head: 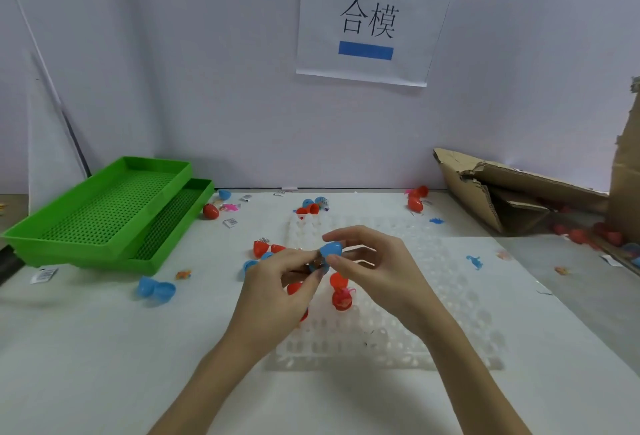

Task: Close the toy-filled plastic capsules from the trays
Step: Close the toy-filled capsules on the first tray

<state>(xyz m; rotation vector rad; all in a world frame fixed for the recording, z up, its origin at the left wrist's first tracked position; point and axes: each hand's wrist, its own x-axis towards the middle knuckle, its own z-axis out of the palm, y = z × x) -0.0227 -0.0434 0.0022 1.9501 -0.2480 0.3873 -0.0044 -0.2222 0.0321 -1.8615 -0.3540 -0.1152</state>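
Note:
A blue capsule (pixel 330 250) is held above the clear plastic tray (pixel 433 330) in the middle of the table. My right hand (pixel 375 270) pinches its upper half between thumb and forefinger. My left hand (pixel 280 287) pinches the lower half from below; a small toy shows between the halves. An open red capsule (pixel 341 290) with a pink toy stands in the tray just under my hands. More red halves (pixel 261 248) lie at the tray's left edge, partly hidden by my left hand.
Two stacked green trays (pixel 104 216) sit at the left. An open blue capsule (pixel 156 289) lies near them. Loose capsules (pixel 311 207), small toys (pixel 475 262) and paper slips are scattered along the wall. A torn cardboard box (pixel 502 192) holds several capsules at the right.

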